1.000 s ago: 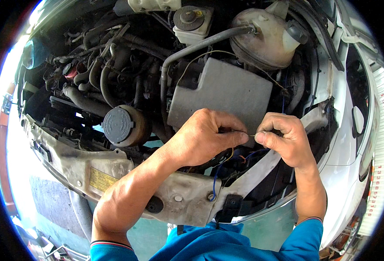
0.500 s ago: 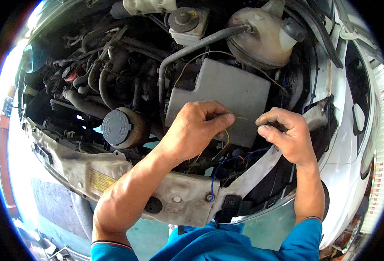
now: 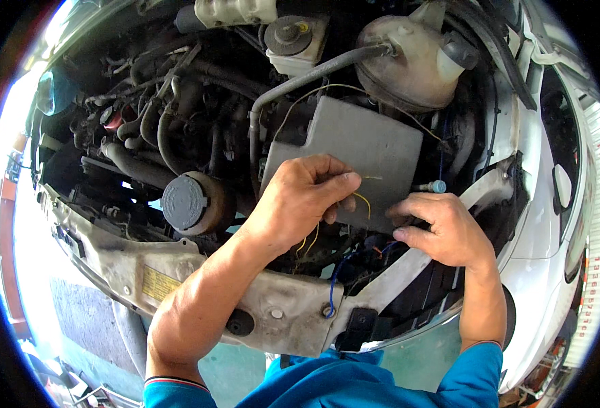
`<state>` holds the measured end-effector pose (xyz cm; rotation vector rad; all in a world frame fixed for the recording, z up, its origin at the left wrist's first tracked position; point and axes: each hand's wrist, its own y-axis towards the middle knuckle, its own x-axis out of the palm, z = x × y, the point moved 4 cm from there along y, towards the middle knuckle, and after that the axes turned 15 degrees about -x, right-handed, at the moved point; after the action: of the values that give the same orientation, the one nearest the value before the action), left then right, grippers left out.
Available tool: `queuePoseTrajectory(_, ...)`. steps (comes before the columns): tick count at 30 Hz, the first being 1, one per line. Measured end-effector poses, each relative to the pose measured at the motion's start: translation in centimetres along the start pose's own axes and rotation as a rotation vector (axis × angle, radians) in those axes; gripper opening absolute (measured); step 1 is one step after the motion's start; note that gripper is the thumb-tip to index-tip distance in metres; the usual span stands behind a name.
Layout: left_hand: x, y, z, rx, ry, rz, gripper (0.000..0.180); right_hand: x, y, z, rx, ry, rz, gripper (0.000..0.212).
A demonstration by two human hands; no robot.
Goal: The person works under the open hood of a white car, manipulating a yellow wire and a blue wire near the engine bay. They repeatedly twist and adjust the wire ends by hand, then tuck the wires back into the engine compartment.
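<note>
A thin yellow wire is pinched between the thumb and fingers of my left hand. Its thin end sticks out to the right of the fingertips, over the grey box cover. My right hand is closed, fingers curled, at the cover's lower right corner. Just beyond its knuckles shows a small cylinder with a light-blue end; whether the hand grips it is hidden. A blue wire loops from the front panel up toward the wiring below my hands.
A pale coolant tank and a fluid reservoir stand at the back. Left of my left hand sits a round grey cap. Hoses fill the left side. The whitish front panel runs beneath my forearms.
My right hand has moved down and slightly left, uncovering the light-blue-ended cylinder. The left hand stays nearly in place with the yellow wire, which now bows out more to the right.
</note>
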<state>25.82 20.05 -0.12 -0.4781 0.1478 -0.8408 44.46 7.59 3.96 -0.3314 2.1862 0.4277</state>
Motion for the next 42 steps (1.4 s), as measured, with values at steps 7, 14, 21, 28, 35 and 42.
queuePoseTrajectory(7,0.4,-0.2,0.0,0.001,-0.077,-0.083,0.027,1.6,1.1,-0.9,0.068,0.388,0.217,0.039)
queuePoseTrajectory(14,0.1,0.5,-0.7,0.097,-0.023,-0.026,0.024,0.2,-0.1,-3.1,0.125,0.282,0.245,0.016)
queuePoseTrajectory(21,0.3,-0.3,0.1,0.110,-0.013,-0.052,0.023,-1.6,-6.5,-5.6,0.011,-0.151,-0.145,0.015)
queuePoseTrajectory(28,0.4,-0.2,0.2,0.108,0.068,-0.050,0.022,-1.0,-9.3,-4.6,0.215,-0.743,-0.180,0.011)
queuePoseTrajectory(35,-0.4,-0.1,0.8,0.179,0.024,-0.025,0.026,-0.3,-8.5,-3.8,0.189,-0.733,-0.060,0.027)
queuePoseTrajectory(42,-0.9,-0.5,0.9,0.175,0.074,0.005,0.029,-0.9,-7.9,-4.5,0.235,-0.566,-0.081,0.034)
